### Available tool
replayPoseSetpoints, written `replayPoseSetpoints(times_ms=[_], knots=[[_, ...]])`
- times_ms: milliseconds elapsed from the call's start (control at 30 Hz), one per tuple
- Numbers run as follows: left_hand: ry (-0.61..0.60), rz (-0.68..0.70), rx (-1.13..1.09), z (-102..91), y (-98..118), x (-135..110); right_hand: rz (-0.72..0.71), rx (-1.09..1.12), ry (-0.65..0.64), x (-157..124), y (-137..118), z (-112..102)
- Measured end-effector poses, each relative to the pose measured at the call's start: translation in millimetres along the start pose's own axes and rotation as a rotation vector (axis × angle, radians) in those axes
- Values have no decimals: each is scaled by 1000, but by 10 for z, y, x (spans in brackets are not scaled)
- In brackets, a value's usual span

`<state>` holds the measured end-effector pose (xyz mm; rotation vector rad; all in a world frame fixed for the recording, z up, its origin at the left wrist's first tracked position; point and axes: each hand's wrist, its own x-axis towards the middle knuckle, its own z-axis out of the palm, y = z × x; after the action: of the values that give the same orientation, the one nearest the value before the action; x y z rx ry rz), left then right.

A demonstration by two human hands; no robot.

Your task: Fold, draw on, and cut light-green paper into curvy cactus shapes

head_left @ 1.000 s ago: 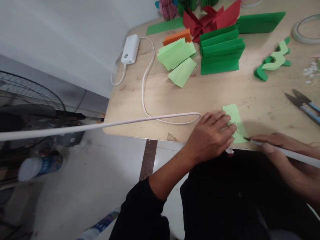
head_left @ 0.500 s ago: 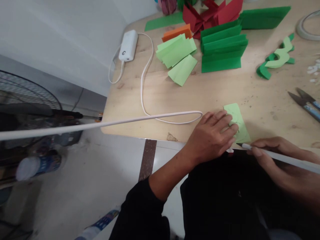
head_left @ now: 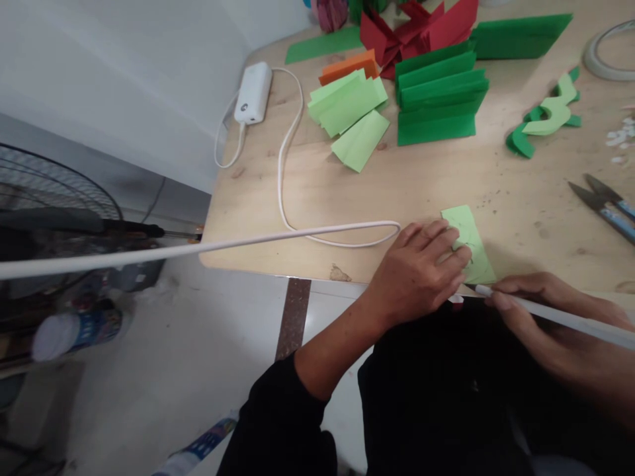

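**Left hand (head_left: 419,271) pinning light green slip (head_left: 479,258), right hand (head_left: 570,354) gripping pen (head_left: 560,316)**

Standing in the room, I'm seeing one person working at a wooden table (head_left: 322,192). Slip is lying flat at the table's near edge, between the two hands, and is showing thin dark curved lines. Left hand: palm down, fingers side by side and slightly bent, fingertips pressing on the slip's left part. It isn't pinching anything. Right hand: thumb and fingers closing around the pen, pinching it near the tip. Tip is pointing left, just beside the slip's bottom edge; can't tell if it's touching paper.

Around them: white cable (head_left: 280,172) is looping just left of the left hand and running up to a white box (head_left: 253,92). Scissors (head_left: 590,195) are lying right of the slip, blades toward it. Cut paper curls (head_left: 553,118) are resting beyond the scissors, tape roll (head_left: 592,63) farther back. Dark green folded sheets (head_left: 439,106) are standing mid-table, light green folded sheets (head_left: 352,102) fanning out to their left. Red folded paper (head_left: 421,36) is sitting behind, orange paper (head_left: 350,68) tucking in alongside.
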<state>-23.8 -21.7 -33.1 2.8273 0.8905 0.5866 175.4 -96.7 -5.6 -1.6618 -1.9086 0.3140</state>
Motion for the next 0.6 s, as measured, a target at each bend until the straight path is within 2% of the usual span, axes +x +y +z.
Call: replayPoseSetpoints(times_ms=[200,300,400,600], knots=[[39,-5,-15,-3,6,0,-31,0,1,13,-3,-2],[18,-3,-9,0,2,-2,-41,-15,0,20,-15,-11],[1,3,5,2,-1,-3,-34,-21,1,21,-22,-22],[47,1,-2,-1,4,0,-9,-12,5,9,-10,-41]])
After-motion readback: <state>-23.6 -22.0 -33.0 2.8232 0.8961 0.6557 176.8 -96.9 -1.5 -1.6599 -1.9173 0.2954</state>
